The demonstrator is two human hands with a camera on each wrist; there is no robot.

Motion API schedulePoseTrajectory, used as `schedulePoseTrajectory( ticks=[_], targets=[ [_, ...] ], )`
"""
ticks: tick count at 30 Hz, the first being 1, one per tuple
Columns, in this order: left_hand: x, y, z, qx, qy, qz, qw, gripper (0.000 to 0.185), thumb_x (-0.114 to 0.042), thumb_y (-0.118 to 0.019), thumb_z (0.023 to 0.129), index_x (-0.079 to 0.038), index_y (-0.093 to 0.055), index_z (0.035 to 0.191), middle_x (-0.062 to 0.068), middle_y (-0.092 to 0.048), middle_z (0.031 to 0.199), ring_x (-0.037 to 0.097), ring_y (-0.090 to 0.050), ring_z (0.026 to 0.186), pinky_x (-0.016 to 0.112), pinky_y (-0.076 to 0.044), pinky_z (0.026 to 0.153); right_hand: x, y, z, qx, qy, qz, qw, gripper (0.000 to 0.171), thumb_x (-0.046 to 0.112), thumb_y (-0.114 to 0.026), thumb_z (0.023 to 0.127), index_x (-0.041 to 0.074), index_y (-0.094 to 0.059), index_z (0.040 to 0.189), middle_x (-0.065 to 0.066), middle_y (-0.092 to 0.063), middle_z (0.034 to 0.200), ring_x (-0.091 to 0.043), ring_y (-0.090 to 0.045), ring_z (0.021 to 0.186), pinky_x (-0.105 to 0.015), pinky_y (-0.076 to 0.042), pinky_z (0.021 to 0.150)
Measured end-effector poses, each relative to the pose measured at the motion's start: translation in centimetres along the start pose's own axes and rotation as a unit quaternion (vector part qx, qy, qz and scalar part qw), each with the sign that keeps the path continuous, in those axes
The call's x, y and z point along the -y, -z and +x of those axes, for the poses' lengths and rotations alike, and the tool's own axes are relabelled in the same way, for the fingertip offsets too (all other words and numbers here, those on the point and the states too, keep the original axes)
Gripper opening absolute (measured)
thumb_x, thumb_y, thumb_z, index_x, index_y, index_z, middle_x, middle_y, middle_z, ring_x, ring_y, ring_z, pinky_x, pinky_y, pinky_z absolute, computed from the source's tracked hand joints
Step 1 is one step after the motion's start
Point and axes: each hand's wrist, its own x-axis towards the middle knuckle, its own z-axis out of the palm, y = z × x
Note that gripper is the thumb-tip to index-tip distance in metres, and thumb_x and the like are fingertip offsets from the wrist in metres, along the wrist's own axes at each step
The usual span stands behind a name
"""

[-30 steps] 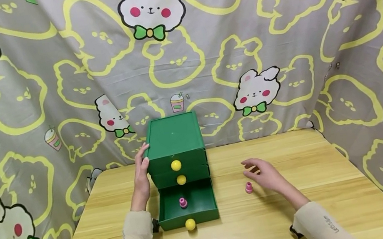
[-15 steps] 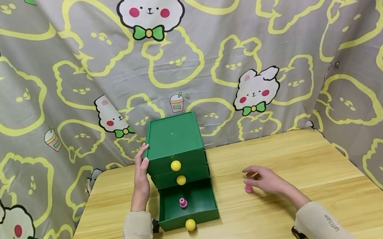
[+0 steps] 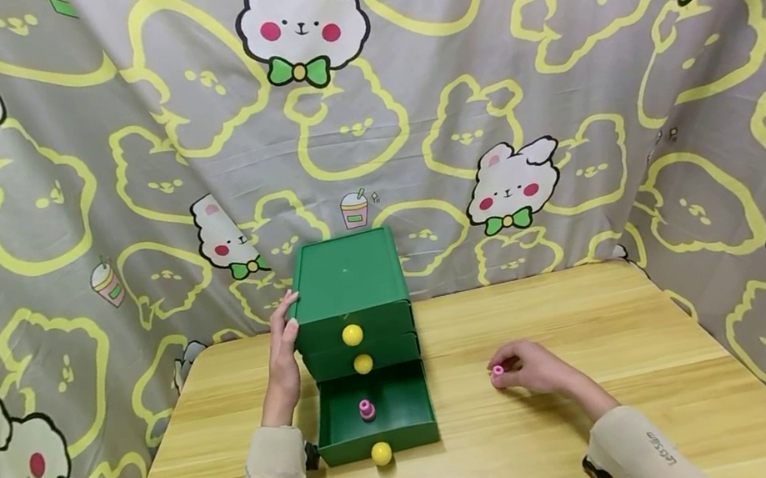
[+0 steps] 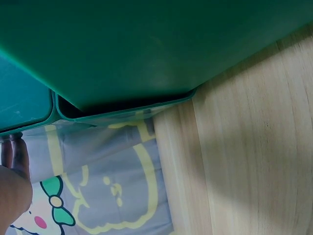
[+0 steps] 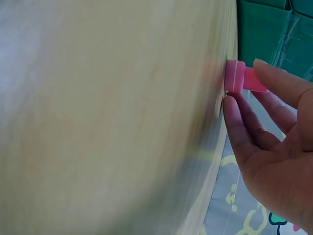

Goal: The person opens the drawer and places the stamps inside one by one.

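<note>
Fingers (image 5: 266, 78) of the right hand (image 3: 535, 366) pinch a small pink peg (image 3: 498, 371) right of centre in the head view, on the wooden bench (image 3: 510, 454). Only the right wrist view shows the peg's pale band (image 5: 235, 76) and the thumb beneath it. A second pink peg (image 3: 367, 409) stands in the open bottom drawer (image 3: 375, 418) of the green drawer chest (image 3: 347, 279). The left hand (image 3: 283, 349) lies flat against the chest's left side, fingers straight; the left wrist view shows little more than green wall (image 4: 146, 49) and wood. Grey cloth with cartoon bunnies (image 3: 479, 87) hangs behind and beside the bench.
</note>
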Motion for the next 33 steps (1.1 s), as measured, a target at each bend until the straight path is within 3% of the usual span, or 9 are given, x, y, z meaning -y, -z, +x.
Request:
schedulePoseTrajectory(
  ticks=[5,20,28,33],
  targets=[
    [0.1,0.0,0.0,0.000,-0.001,-0.002,1.0000,0.052,-0.023,-0.033,0.109,-0.008,-0.033,0.158,0.013,-0.013,0.173,0.035,-0.008,0.160,0.070,-0.005,0.121,0.1,0.0,-0.1,-0.011,0.000,-0.005,1.000,0.017,0.013,-0.079,0.091,0.003,-0.077,0.103,-0.002,-0.074,0.095,-0.013,-0.065,0.087,-0.026,-0.052,0.079],
    [0.0,0.0,0.0,-0.001,-0.001,0.000,1.0000,0.052,-0.022,-0.033,0.109,-0.007,-0.033,0.159,0.012,-0.014,0.173,0.035,-0.008,0.160,0.070,-0.005,0.122,0.3,0.3,0.0,-0.038,-0.038,0.020,0.998,0.019,0.019,-0.076,0.095,0.006,-0.076,0.109,-0.003,-0.073,0.100,-0.016,-0.068,0.089,-0.033,-0.056,0.079],
    [3.1,0.5,0.7,-0.012,0.002,0.003,0.9999,0.051,-0.025,-0.031,0.109,-0.014,-0.034,0.160,0.001,-0.016,0.173,0.030,-0.009,0.160,0.069,-0.005,0.122,0.7,0.2,0.1,-0.041,-0.025,0.046,0.998,0.023,0.018,-0.076,0.094,0.002,-0.075,0.111,-0.005,-0.073,0.099,-0.023,-0.070,0.085,-0.037,-0.060,0.073],
    [3.7,0.7,0.8,-0.012,-0.001,0.004,0.9999,0.051,-0.031,-0.032,0.110,-0.021,-0.036,0.159,-0.006,-0.019,0.172,0.027,-0.010,0.159,0.069,-0.006,0.122,1.2,0.1,0.2,-0.037,-0.012,0.056,0.998,0.024,0.017,-0.075,0.094,-0.001,-0.074,0.111,-0.008,-0.073,0.098,-0.026,-0.071,0.086,-0.039,-0.061,0.073]
  ],
)
